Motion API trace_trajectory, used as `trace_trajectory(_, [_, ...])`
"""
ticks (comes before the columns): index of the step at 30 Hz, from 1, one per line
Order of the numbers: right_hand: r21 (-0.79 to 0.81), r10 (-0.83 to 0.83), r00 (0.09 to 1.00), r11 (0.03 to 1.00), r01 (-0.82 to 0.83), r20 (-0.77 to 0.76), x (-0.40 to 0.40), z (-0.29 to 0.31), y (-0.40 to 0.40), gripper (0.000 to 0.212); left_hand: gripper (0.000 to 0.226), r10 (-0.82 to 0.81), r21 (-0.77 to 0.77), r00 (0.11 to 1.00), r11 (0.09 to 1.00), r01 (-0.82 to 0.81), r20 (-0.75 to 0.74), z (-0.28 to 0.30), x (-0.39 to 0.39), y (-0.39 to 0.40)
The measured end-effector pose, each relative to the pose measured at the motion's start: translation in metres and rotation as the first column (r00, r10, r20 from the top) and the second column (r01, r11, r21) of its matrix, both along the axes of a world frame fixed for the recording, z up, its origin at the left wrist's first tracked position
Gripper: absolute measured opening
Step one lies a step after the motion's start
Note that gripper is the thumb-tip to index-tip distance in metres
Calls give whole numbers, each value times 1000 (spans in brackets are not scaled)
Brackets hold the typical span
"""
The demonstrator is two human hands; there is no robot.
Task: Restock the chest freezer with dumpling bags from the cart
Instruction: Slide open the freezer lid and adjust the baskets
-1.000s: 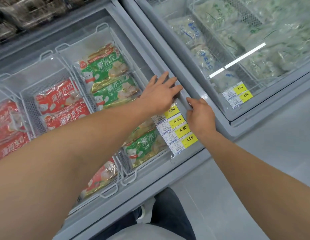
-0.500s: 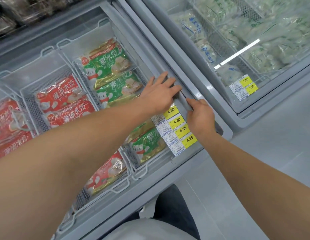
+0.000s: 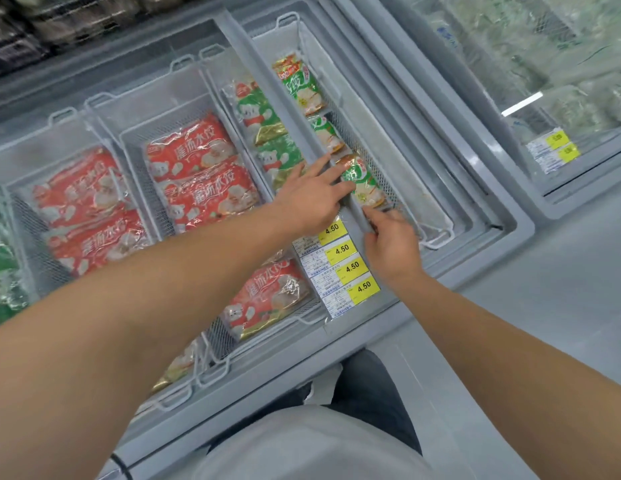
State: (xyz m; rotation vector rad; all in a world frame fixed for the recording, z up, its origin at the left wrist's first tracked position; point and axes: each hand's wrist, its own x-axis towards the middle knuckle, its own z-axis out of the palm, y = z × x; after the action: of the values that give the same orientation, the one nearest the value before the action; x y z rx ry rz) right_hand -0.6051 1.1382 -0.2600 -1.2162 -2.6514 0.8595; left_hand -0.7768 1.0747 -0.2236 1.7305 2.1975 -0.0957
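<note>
Both hands (image 3: 312,199) (image 3: 388,247) on the lid's frame bar (image 3: 291,109), running near-to-far.

We see glossy crinkled plastic film on red dumpling bags (image 3: 201,174) and green dumpling bags (image 3: 267,129). Baskets (image 3: 139,157): white coated wire mesh. Freezer frame (image 3: 388,327): matt grey, smooth. Sliding lid (image 3: 94,84): clear glass, frosted. Price labels (image 3: 350,268): yellow-white paper under clear sleeve.
</note>
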Motion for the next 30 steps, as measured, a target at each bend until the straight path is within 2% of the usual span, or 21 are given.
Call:
trace_trajectory(7, [-49, 110, 994, 993, -109, 18, -16, 0, -68, 53, 48, 23, 0, 999, 1000, -23, -34, -4, -18, -79])
trace_trajectory(11, [-92, 171, 985, 981, -173, -30, -21, 3, -94, 54, 46, 46, 4, 996, 999, -46, -71, -2, -20, -110])
trace_trajectory(16, [-102, 258, 966, 961, -258, -6, -27, 4, -111, 45, 47, 112, -29, 992, 993, -114, -55, 5, -18, -134])
trace_trajectory(22, [-89, 297, 954, 952, -293, 34, -35, 8, -127, 38, 49, 143, -64, 988, 987, -147, -58, 17, -17, -154])
trace_trajectory(30, [-77, 253, 967, 965, -251, 15, -46, 10, -172, 44, 55, 128, -97, 990, 986, -133, -55, 21, -33, -196])
